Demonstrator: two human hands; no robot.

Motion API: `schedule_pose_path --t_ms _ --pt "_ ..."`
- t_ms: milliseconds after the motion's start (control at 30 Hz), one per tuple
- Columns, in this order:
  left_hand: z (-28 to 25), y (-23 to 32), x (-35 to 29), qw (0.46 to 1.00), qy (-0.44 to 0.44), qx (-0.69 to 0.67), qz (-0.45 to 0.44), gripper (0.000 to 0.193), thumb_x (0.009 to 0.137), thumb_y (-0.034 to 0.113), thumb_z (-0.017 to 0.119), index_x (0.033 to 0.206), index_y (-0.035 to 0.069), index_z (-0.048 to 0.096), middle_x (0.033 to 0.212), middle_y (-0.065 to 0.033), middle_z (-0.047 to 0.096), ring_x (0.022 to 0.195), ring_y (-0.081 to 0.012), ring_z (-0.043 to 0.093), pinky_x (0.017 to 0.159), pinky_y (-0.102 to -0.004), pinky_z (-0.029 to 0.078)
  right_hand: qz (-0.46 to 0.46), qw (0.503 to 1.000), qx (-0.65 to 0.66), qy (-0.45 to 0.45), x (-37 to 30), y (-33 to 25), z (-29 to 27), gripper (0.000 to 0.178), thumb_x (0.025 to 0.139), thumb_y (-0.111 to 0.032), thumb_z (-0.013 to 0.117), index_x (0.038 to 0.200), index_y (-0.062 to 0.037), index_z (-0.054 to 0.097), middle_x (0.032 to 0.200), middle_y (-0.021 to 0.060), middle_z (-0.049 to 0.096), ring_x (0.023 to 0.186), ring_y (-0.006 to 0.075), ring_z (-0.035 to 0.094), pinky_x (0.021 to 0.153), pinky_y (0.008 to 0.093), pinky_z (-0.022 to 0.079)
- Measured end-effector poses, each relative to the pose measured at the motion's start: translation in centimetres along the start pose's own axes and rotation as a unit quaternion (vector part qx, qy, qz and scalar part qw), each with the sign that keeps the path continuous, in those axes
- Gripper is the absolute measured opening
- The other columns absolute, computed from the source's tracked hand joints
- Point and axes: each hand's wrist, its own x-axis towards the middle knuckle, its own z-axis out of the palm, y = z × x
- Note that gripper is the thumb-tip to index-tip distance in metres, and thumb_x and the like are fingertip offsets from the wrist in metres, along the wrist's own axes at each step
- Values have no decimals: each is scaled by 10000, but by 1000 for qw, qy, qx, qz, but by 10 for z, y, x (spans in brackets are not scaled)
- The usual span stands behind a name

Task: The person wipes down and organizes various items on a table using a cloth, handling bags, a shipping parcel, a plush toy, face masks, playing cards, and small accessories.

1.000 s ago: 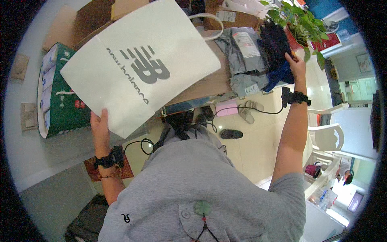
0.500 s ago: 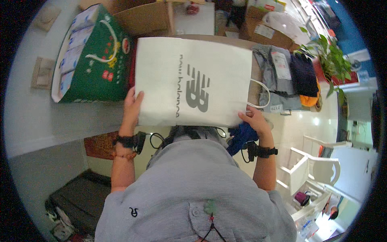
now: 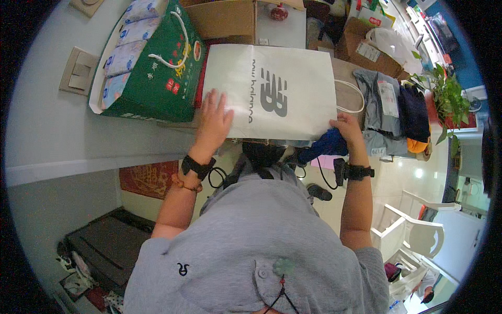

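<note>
A white paper shopping bag (image 3: 230, 73) with a dark printed logo lies flat on the table, its opening side turned to the right. From that side a white cord handle (image 3: 361, 99) sticks out. My left hand (image 3: 213, 118) rests on the bag's near left part, fingers stretched out and a little apart. At the near right corner, my right hand (image 3: 349, 128) has its fingers closed on the bag's edge. Just below that hand hangs a dark blue cloth (image 3: 330, 144), partly hidden under the bag's edge.
Left of the bag stands a green gift bag (image 3: 183, 83) filled with tissue packs (image 3: 125, 57). Grey plastic packages (image 3: 374, 94) and dark folded clothing (image 3: 413, 107) lie on the right. Cardboard boxes (image 3: 225, 23) stand behind; a potted plant (image 3: 449, 99) is far right.
The bag has been lowered flat onto the table. My left hand has moved from gripping its left edge to lying open on top; my right hand stays at the near right corner.
</note>
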Motion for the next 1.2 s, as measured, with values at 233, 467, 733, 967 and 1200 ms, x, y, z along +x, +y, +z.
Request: schedule_pose_path --t_ms 233,467,733,967,1200 --pt "24 18 1 998 -43 -1 33 648 963 418 464 1433 -12 345 1498 -283 264 1404 -392 246 1159 -467 194 24 999 -24 36 -2 -1 -31 143 795 -74 682 917 0 671 784 18 656 682 101 582 634 228 448" --pt "38 -11 9 999 -5 25 31 597 982 370 437 1439 -2 338 1511 -236 276 1403 -381 255 1163 -462 188 -16 989 -149 0 18 7 -15 245 800 -138 695 985 16 648 802 27 658 695 118 593 653 241 467" --pt "14 20 9 999 -15 31 30 583 970 311 471 1429 -22 336 1504 -233 286 1400 -376 261 1161 -471 192 -40 973 -205 98 -67 -69 -30 454 780 -320 778 1061 -10 603 871 108 672 778 174 630 700 294 496" --pt "27 39 -2 992 -66 58 86 611 963 334 480 1433 -24 323 1516 -200 279 1420 -321 245 1170 -448 176 -104 983 -85 128 -83 -83 -49 245 783 -106 723 996 -10 648 835 53 661 734 106 589 664 243 468" --pt "29 38 3 989 -106 55 82 645 962 350 481 1453 -23 291 1531 -194 256 1434 -309 218 1184 -439 132 -250 826 -222 454 -55 -91 -74 154 847 -162 638 937 -40 666 858 134 683 746 264 651 689 355 507"
